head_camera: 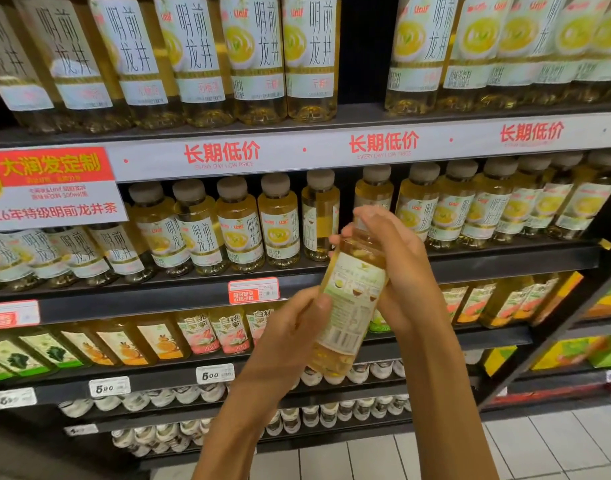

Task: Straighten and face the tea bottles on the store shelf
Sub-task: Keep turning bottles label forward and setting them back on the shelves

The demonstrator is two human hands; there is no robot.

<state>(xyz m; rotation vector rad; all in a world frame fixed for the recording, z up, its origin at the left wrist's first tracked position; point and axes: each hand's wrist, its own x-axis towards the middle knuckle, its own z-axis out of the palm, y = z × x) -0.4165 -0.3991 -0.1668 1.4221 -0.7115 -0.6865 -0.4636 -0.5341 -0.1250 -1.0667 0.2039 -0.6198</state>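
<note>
Both forearms reach up from the bottom edge, and between them sits one tea bottle (349, 299), lifted clear of the shelf and tilted, cap end leaning up and to the right. Left hand (290, 337) wraps curled fingers around its lower half, thumb pressed on the back label, which faces the camera. Right hand (397, 258) grips the upper part, fingers folded over the neck and cap. Behind them, the middle shelf (504, 261) carries a row of tea bottles (241, 226), mostly front labels out; one bottle (319, 216) beside the gap shows its side panel. A red price tag (253, 290) hangs on that shelf's front edge.
</note>
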